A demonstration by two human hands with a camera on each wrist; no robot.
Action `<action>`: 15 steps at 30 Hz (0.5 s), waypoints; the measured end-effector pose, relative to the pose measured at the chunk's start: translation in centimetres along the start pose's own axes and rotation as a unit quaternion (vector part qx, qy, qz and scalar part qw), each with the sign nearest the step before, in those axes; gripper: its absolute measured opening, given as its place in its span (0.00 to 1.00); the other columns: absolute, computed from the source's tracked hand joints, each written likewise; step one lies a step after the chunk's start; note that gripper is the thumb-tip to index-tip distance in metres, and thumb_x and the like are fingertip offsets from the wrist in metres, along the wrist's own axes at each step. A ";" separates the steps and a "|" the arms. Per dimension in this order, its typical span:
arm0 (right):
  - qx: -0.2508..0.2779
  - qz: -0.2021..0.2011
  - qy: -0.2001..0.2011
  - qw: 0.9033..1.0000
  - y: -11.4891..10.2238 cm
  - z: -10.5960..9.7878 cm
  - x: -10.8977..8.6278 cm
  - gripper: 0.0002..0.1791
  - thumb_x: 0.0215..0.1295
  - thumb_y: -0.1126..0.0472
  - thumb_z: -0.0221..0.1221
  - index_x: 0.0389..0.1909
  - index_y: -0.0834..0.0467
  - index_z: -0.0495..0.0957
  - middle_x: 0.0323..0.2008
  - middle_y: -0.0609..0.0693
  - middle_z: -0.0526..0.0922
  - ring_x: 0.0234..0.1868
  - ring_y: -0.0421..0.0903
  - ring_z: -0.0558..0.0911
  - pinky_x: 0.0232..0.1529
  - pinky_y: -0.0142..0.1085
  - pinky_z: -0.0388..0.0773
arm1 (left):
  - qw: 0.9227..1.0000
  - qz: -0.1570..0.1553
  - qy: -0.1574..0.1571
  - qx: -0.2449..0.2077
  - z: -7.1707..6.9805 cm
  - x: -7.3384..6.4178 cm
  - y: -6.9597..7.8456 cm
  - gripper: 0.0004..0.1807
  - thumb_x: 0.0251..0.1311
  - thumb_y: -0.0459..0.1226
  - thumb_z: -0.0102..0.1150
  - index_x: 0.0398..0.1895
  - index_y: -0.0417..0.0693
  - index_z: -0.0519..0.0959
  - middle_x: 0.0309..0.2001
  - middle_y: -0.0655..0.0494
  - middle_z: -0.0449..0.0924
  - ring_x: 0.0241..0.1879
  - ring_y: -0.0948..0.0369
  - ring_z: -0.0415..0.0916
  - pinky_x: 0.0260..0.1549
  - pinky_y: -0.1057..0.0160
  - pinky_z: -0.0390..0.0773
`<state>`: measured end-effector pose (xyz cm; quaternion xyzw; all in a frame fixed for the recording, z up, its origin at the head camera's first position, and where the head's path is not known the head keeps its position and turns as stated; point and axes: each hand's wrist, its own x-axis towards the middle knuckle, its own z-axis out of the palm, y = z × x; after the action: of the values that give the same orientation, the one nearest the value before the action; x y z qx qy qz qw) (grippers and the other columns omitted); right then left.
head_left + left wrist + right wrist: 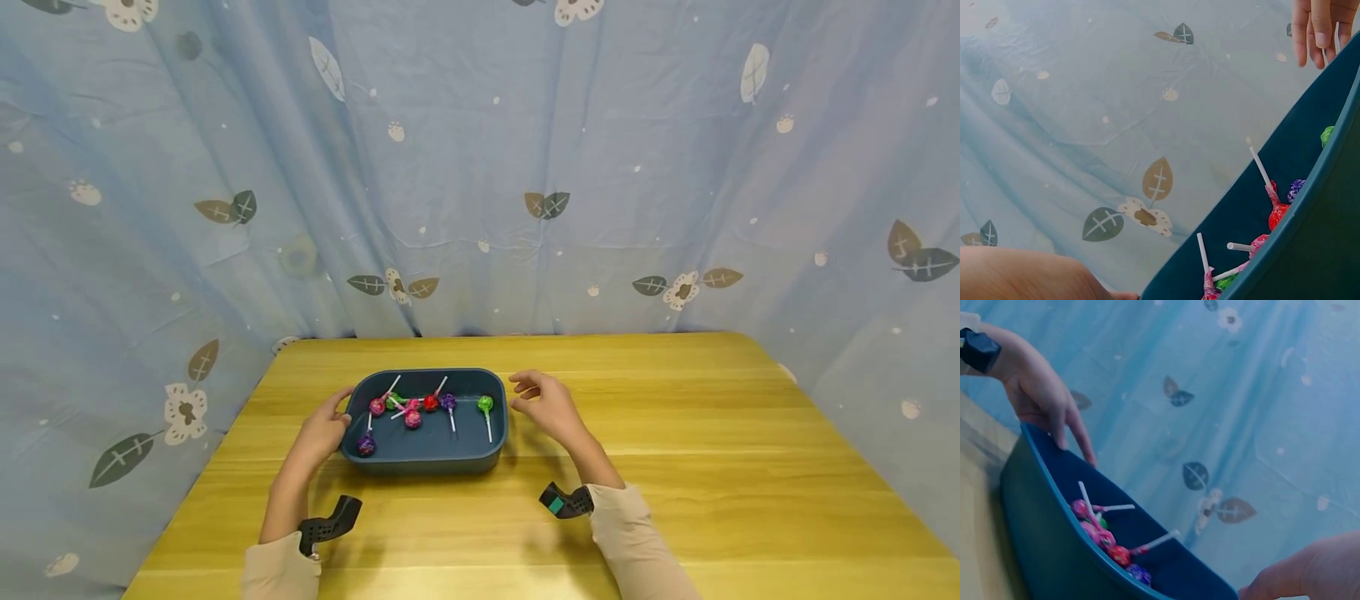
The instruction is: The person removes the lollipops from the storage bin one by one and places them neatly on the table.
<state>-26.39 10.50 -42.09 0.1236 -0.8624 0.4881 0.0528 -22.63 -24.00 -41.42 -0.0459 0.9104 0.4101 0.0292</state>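
A dark blue rectangular bin (420,467) stands on the wooden table, with several wrapped lollipops lying loose inside. Purple (366,444), pink (412,419) and red (431,402) ones lie to the left and middle; a green lollipop (486,406) lies apart at the right. At the bin's left end is my left hand (324,429), its thumb and forefinger extended right at the rim. My right hand (547,404) hovers beside the right end, fingers loosely bent and holding nothing. In the left wrist view the right hand's fingers (1321,28) hang down near the rim.
The yellow wood-grain table (675,433) extends to the right of the bin and in front of it. A light blue curtain (465,167) with leaf and flower prints hangs behind the table. Black wrist mounts (330,525) sit on both forearms.
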 end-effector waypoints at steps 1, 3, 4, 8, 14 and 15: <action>0.002 -0.003 -0.001 1.000 -0.2 0.2 0.0 0.18 0.57 0.69 0.65 0.50 0.63 0.80 0.40 0.55 0.82 0.41 0.51 0.81 0.41 0.44 0.78 | 1.000 0.001 0.001 0.001 0.0 0.0 0.0 0.28 0.69 0.29 0.39 0.73 0.36 0.54 0.51 0.28 0.73 0.32 0.51 0.73 0.27 0.59 0.70; 0.010 -0.007 -0.003 1.000 -0.7 0.6 0.0 0.18 0.57 0.70 0.66 0.50 0.63 0.80 0.40 0.55 0.82 0.40 0.52 0.81 0.41 0.44 0.78 | 1.000 0.001 0.001 0.000 0.1 0.0 0.0 0.28 0.69 0.29 0.39 0.73 0.37 0.54 0.50 0.29 0.74 0.31 0.52 0.73 0.27 0.59 0.70; 0.012 -0.010 -0.004 1.000 -0.9 0.8 0.0 0.18 0.57 0.69 0.65 0.50 0.63 0.80 0.40 0.55 0.82 0.40 0.52 0.81 0.41 0.44 0.78 | 1.000 0.002 0.002 0.000 0.1 0.0 0.0 0.28 0.69 0.29 0.39 0.73 0.36 0.54 0.49 0.30 0.74 0.30 0.52 0.73 0.27 0.59 0.70; 0.020 -0.024 -0.022 0.999 -2.0 1.6 0.3 0.18 0.59 0.69 0.64 0.51 0.64 0.79 0.40 0.56 0.82 0.41 0.51 0.80 0.41 0.42 0.78 | 1.000 -0.006 0.006 -0.011 0.1 0.0 0.0 0.28 0.69 0.28 0.38 0.73 0.37 0.55 0.46 0.34 0.75 0.25 0.55 0.68 0.26 0.60 0.68; 0.012 -0.042 -0.045 0.998 -3.3 2.9 0.9 0.17 0.60 0.68 0.64 0.51 0.63 0.79 0.41 0.58 0.82 0.40 0.50 0.80 0.42 0.42 0.78 | 1.000 -0.006 0.007 -0.012 0.2 0.0 -0.2 0.29 0.69 0.28 0.38 0.73 0.37 0.55 0.48 0.32 0.74 0.28 0.54 0.70 0.26 0.60 0.68; 0.009 -0.043 -0.050 0.998 -3.4 3.1 1.1 0.17 0.60 0.68 0.64 0.51 0.63 0.79 0.41 0.58 0.82 0.40 0.50 0.80 0.41 0.41 0.78 | 1.000 -0.007 0.008 -0.010 0.2 0.0 -0.2 0.29 0.69 0.28 0.38 0.73 0.38 0.55 0.48 0.32 0.74 0.28 0.54 0.70 0.27 0.60 0.68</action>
<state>-26.40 5.95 -40.64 0.1857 -0.8533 0.4863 0.0296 -22.61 -23.99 -41.66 -0.0558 0.9059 0.4191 0.0247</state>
